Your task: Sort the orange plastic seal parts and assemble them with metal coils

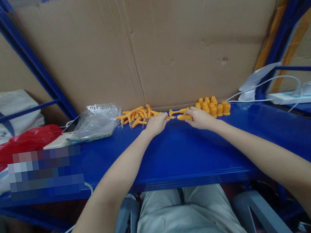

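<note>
Both my arms reach forward over a blue shelf [178, 155]. My left hand [156, 124] is closed, its fingertips pinching a small orange part at its right side. My right hand [200, 118] is closed round an orange plastic piece [184, 117] lying between the hands. Just behind them lies another orange screw-like piece [178, 111]. A loose pile of orange parts with small metal chains [137, 116] lies left of my left hand. A cluster of upright orange caps [213, 106] stands right of my right hand.
A crumpled clear plastic bag [96, 122] lies on a phone and a white box at the left. A red bag [18, 146] and white bag sit further left. A white power strip [299, 96] with cables lies at right. Cardboard backs the shelf.
</note>
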A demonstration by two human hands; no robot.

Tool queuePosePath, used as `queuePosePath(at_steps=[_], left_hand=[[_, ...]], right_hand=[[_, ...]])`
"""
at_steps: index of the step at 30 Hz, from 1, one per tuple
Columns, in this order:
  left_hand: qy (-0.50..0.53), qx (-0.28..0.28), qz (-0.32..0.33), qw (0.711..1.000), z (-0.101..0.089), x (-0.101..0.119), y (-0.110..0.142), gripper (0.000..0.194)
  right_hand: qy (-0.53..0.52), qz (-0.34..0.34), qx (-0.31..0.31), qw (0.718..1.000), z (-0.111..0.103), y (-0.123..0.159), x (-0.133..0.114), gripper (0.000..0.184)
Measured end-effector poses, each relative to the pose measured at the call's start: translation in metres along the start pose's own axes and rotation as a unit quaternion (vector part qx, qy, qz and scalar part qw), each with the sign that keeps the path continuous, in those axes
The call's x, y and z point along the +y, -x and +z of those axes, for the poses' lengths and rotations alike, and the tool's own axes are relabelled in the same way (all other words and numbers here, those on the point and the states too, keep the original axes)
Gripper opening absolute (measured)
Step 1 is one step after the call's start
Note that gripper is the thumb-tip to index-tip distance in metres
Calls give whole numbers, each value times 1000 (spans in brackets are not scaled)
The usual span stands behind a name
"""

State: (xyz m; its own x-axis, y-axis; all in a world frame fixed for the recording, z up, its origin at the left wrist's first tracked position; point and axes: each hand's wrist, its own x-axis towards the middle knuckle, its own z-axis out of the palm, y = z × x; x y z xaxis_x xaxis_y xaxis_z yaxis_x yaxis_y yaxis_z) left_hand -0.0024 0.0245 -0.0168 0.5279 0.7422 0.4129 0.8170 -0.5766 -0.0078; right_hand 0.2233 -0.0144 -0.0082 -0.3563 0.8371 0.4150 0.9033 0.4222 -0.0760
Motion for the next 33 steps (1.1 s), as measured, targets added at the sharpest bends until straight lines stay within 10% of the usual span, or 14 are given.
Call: queuePosePath(at_steps=[11,33], left_hand=[[33,69,65,995,-4,-5,0,18],[51,90,34,994,-7,-8,0,18]], right_hand=[[-188,-80,107,973,22,-10,22,23],[-529,154,-34,834,10,-11,9,12]])
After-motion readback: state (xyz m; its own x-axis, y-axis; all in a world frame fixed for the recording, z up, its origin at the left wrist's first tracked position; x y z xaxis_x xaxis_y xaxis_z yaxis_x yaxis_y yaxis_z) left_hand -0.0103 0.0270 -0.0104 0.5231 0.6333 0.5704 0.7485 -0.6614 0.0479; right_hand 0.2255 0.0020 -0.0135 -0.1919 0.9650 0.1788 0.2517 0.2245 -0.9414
